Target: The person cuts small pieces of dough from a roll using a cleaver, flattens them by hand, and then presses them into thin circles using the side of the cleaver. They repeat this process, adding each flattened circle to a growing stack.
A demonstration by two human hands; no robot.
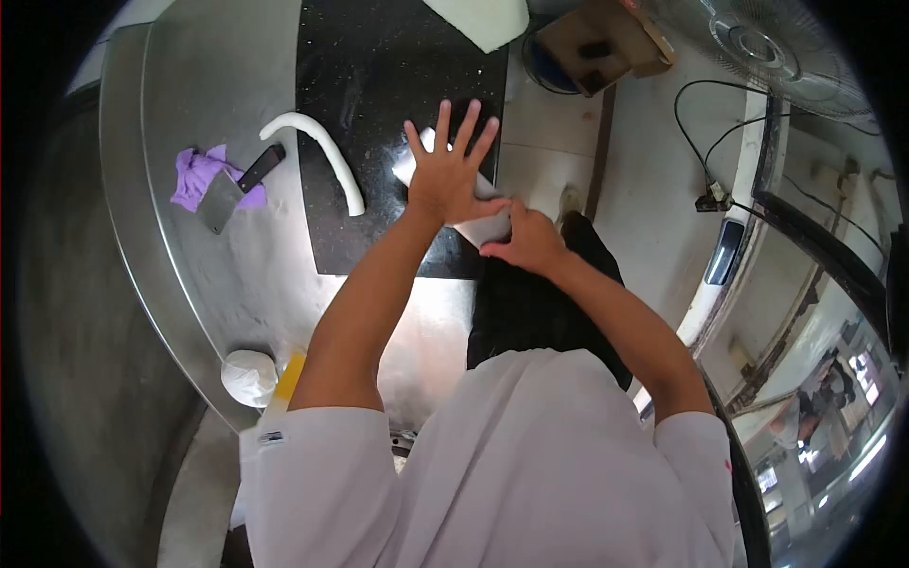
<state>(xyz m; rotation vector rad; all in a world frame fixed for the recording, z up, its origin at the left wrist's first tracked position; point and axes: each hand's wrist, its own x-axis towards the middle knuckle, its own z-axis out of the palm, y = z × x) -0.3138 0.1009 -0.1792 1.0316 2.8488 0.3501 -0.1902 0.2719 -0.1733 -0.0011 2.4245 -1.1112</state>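
My left hand (447,180) lies flat, fingers spread, over a pale elongated piece that looks like dough (488,230) on the black work board (398,57). Its far end shows beyond my fingers; the middle is hidden under the palm. At the near end, my right hand (528,239) is closed on the piece with thumb and fingers, its fingertips close to my left thumb. Left of my hands, a curved white rope of dough (327,147) lies across the board's left edge.
A cleaver (222,202) lies on a purple cloth (194,172) on the steel table (256,265). A white bundle (249,377) sits nearer me. Beyond are a pale green slab (488,19) and an open cardboard box (597,43). A fan (757,43) and cables stand right.
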